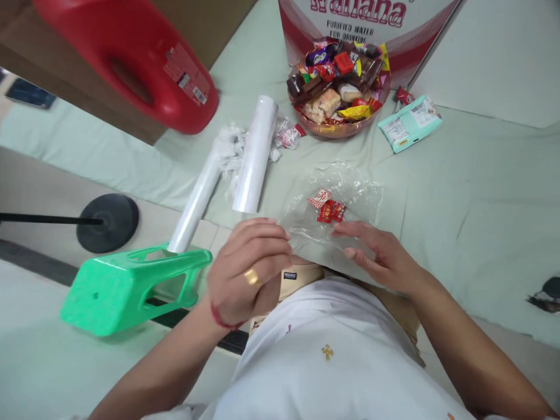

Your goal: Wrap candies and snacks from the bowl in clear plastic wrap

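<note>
A sheet of clear plastic wrap [363, 192] lies crinkled on the pale green cloth in front of me. Several small red wrapped candies [331, 211], one beside a red-and-white patterned piece, sit together on its middle. My left hand [251, 268] is closed at the sheet's near left edge, its fingers curled; whatever is between the fingertips is hidden. Over the near right part of the wrap, my right hand [380, 254] is open, thumb and fingers apart, with the fingertips close to the candies.
A bowl of mixed sweets [336, 128] stands before a water carton [371, 35]. Right of it lies a mint-green packet [411, 123]. Plastic film rolls [256, 154] lie left, near a red jug [175, 87]. A green plastic stool [105, 291] lies on its side at lower left.
</note>
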Demonstrator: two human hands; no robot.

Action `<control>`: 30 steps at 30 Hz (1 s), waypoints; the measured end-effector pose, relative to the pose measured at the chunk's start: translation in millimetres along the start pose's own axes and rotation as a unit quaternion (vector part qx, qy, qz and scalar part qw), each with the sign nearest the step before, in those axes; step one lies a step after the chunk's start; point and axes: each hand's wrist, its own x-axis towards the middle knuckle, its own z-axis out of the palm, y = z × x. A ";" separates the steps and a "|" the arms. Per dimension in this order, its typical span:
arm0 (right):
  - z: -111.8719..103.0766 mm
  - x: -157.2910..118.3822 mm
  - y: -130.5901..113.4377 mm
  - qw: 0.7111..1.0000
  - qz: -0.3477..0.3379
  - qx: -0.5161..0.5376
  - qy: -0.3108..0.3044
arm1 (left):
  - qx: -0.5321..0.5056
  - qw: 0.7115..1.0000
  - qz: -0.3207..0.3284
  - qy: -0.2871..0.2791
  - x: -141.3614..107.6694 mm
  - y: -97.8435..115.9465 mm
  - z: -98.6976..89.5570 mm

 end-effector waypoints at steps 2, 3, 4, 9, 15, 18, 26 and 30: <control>3.5 -11.6 -1.3 0.994 -0.032 -0.091 0.042 | -0.003 0.998 0.054 -0.016 -5.9 -18.1 17.4; 7.8 -17.7 0.5 0.987 -0.041 -0.144 0.056 | 0.017 0.997 0.063 -0.042 -10.1 -27.9 25.0; 13.4 -23.4 3.9 0.977 -0.046 -0.198 0.062 | 0.046 0.994 0.066 -0.067 -14.6 -37.7 31.3; 37.3 -38.6 26.0 0.940 -0.047 -0.331 0.067 | 0.105 0.978 0.060 -0.171 -27.2 -72.9 43.9; 21.1 -48.6 26.2 0.960 -0.045 -0.257 0.105 | 0.049 0.973 0.066 -0.216 -28.1 -77.1 45.9; 6.6 -54.6 23.7 0.963 -0.032 -0.239 0.116 | 0.011 0.980 0.064 -0.189 -27.3 -70.3 47.0; -14.9 -35.1 25.0 0.968 -0.007 -0.195 0.156 | -0.057 0.991 0.013 -0.120 -3.9 -60.3 55.5; -14.2 -29.7 27.7 0.970 -0.008 -0.190 0.151 | 0.075 0.991 -0.087 -0.076 4.9 -63.2 69.4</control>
